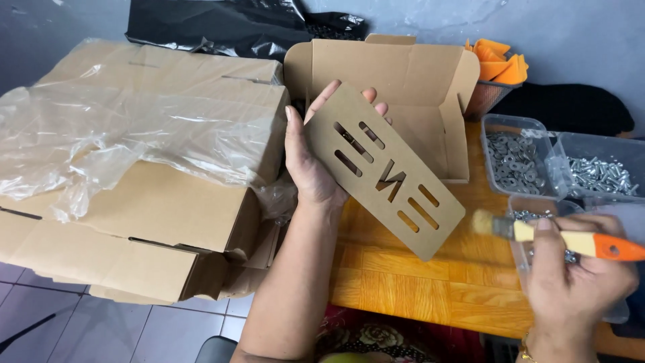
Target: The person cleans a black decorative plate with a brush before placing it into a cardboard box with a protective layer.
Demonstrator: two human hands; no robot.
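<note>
My left hand (306, 158) holds up a flat brown board panel (384, 171) with slots and a letter shape cut through it; the panel tilts down to the right above the wooden table (403, 282). My right hand (574, 279) grips a paintbrush (561, 238) with a cream and orange handle. Its bristles point left, a short way off the panel's lower right corner and not touching it.
An open small cardboard box (416, 81) stands behind the panel. Large cardboard boxes (134, 222) under clear plastic film (101, 134) fill the left. Clear tubs of washers (514, 161) and screws (598, 175) sit at right, with a basket of orange pieces (498, 70) behind.
</note>
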